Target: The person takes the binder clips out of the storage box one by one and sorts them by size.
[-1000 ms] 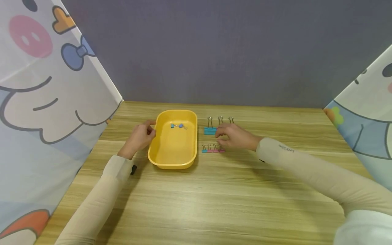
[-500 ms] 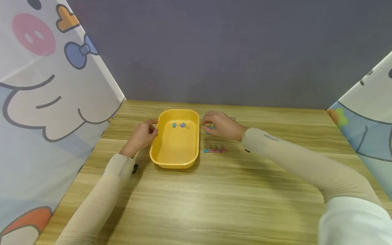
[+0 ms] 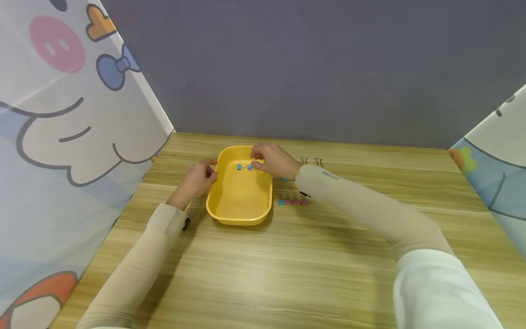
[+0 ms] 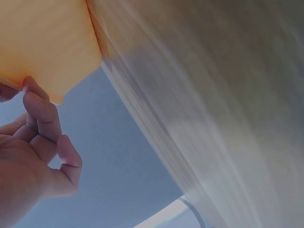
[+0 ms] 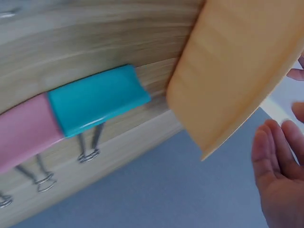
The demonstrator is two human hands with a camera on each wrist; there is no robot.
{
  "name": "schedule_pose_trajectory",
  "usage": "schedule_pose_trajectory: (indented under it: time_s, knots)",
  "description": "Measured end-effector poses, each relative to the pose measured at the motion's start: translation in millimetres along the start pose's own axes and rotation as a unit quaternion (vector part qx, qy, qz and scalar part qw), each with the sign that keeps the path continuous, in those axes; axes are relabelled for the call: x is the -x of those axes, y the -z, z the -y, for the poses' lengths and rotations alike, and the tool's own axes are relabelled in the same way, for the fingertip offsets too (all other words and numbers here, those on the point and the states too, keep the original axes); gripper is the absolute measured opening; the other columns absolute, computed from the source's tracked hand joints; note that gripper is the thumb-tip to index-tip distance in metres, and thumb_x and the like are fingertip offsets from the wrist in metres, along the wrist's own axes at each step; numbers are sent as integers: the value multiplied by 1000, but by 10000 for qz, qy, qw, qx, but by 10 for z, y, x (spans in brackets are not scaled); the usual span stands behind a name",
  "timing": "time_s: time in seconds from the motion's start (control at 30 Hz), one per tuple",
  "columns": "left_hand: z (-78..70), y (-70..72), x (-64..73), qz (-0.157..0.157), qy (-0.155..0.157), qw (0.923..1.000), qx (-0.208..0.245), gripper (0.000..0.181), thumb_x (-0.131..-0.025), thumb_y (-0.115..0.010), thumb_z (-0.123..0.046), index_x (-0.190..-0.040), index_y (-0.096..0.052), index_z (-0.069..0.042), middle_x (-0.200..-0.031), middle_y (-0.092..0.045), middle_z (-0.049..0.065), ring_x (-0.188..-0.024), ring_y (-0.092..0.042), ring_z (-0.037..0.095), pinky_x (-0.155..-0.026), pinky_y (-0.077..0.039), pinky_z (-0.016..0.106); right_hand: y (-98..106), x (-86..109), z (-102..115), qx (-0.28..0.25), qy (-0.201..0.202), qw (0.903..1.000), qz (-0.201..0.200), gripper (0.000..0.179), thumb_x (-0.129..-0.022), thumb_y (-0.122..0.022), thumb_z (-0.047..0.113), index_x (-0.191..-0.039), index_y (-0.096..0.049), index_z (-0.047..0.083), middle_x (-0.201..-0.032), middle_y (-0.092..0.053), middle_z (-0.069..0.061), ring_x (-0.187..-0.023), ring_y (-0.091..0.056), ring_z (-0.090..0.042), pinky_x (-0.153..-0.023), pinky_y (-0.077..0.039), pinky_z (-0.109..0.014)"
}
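My left hand [image 3: 195,182] holds the left rim of the yellow tray [image 3: 240,222], its fingers bent at the edge in the left wrist view. Over the tray's far right part, my right hand [image 3: 274,160] hovers with bent fingers; whether a small clip is between them is hidden. A teal small binder clip [image 3: 239,167] and a blue small binder clip [image 3: 250,167] lie in the tray, the blue one beneath the right fingertips. Larger binder clips stand right of the tray: a teal one [image 5: 97,99] and a pink one [image 5: 28,130] show in the right wrist view.
A row of several small binder clips [image 3: 293,202], teal and pink, lies right of the tray, below the right forearm. The wooden table [image 3: 263,274] meets a grey panel [image 3: 308,82] at the back. Cartoon-printed cloth [image 3: 53,151] hangs at the left side.
My right hand has moved left from beside the clips, past the tray's right rim and over the tray. My left hand stays at the rim. The view has shifted slightly.
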State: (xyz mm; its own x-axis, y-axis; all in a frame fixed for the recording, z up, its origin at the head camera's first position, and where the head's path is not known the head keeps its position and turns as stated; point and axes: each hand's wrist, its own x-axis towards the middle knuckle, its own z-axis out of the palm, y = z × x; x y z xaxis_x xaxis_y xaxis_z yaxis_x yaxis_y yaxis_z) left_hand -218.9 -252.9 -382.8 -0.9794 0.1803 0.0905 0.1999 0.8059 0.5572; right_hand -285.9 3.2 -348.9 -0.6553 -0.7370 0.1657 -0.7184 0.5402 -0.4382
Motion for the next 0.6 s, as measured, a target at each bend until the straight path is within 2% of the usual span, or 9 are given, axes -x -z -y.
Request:
schedule_pose_trajectory:
  time_s: [0.2, 0.43, 0.6]
  knots:
    - [18, -13, -7, -77, -37, 10000, 23, 39, -93, -53, -10, -130, -49, 4, -88, -64, 14, -70, -59, 22, -63, -49, 34, -87, -231, 14, -205, -520, 9962, 668, 29, -90, -66, 16, -115, -64, 2, -104, -62, -5, -93, -57, -17, -80, -47, -29]
    - [12, -5, -4, -64, 4, 9999, 90, 39, -94, -53, -9, -130, -49, 5, -87, -63, 14, -68, -58, 22, -62, -48, 34, -214, -421, 44, -117, -649, 9934, 942, 29, -91, -64, 15, -117, -63, 3, -107, -61, -7, -96, -56, -18, -83, -45, -30]
    - [12, -21, -9, -106, 70, 9998, 122, 39, -93, -54, -9, -129, -50, 4, -85, -63, 12, -67, -57, 21, -61, -48, 33, -332, -507, 68, -46, -764, 9917, 1030, 26, -91, -63, 13, -114, -64, 2, -100, -62, -6, -87, -56, -17, -99, -36, -35]
